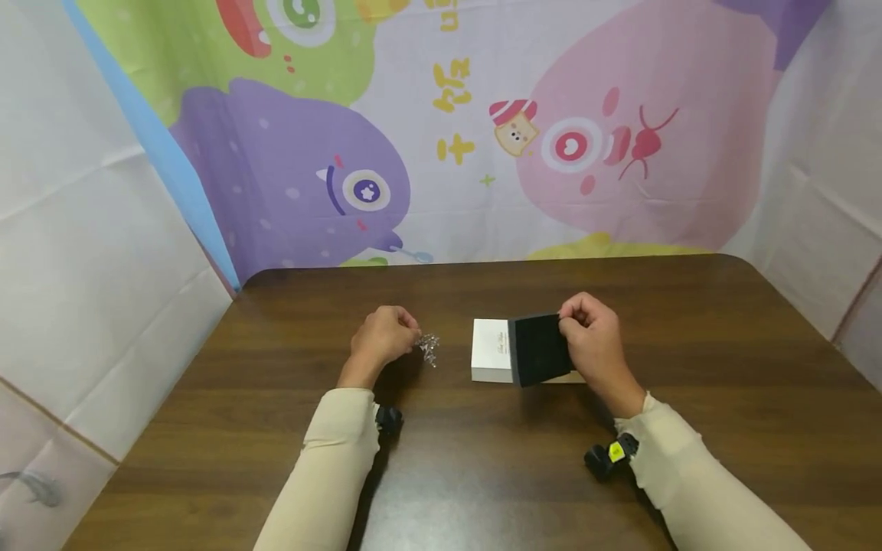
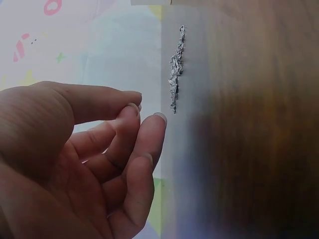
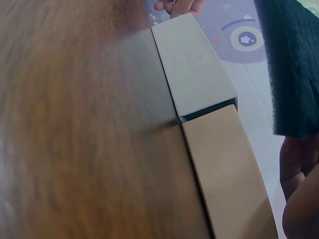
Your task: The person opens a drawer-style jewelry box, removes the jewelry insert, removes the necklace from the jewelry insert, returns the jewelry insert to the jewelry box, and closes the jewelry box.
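Note:
My left hand is low over the table with thumb and index fingertips together and the other fingers loosely curled; in the left wrist view nothing shows between them. Just beyond its fingertips lies a silvery, sparkling piece of jewelry, seen as a narrow, bumpy strip in the left wrist view. My right hand pinches the right edge of a black foam pad, tilted above a small box. The box has a white part with printed lettering and a tan part, with a dark gap between them.
The box and jewelry are on a brown wooden table. A cartoon-printed cloth hangs behind its far edge, and pale cloth panels stand at both sides. Black wrist cameras are strapped by both cuffs.

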The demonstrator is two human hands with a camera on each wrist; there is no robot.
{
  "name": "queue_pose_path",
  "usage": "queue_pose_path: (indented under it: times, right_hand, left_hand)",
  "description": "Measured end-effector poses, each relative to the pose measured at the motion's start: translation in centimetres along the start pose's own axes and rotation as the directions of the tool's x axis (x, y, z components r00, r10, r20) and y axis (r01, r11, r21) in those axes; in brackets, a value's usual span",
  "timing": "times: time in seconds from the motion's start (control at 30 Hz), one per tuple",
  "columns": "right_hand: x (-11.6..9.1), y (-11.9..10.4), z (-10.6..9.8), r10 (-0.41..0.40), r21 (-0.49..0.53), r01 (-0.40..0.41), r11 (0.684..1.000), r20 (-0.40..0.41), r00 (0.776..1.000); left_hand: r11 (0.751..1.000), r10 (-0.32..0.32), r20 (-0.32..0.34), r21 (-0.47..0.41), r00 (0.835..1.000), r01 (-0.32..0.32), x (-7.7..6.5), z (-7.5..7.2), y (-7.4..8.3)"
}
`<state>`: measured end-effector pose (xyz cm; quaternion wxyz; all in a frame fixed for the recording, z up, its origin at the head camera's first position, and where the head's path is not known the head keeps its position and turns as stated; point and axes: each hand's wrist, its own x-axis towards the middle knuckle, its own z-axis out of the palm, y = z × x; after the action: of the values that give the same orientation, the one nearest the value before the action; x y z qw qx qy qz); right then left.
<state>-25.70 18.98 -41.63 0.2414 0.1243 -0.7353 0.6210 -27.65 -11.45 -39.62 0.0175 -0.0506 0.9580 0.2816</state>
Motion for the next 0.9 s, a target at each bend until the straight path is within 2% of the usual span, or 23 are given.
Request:
queue_pose_path:
  times: [0.23,0.47,0.73,0.9]
  right_hand:
    - [0.1,0.3,0.3,-0.024,0.038,0.025,0.999,-0.025,0.999]
    - [0.3,-0.4,0.4,0.01,0.029,-0.01,1.0,-0.006,1.0]
    - [-0.4,-3.8,-0.2,-0.021,-0.049,0.02,0.999,-0.034,0.999]
    - [-0.4,-4.2,-0.5,-0.031,-0.058,0.03,0.998,-0.024,0.999]
  left_hand:
    - [1.0,0.001,-0.012,-0.004,1.0,-0.001,-0.1,-0.4,-0.1]
    - [0.999,-0.021,-0.019,-0.026,1.0,0.021,-0.1,-0.4,-0.2]
    - [0.999,0.035,-0.146,-0.013,0.989,-0.037,0.1,0.1,0.1]
    - [0.997,0.045,-0.206,-0.056,0.977,-0.058,0.2,0.0,0.2]
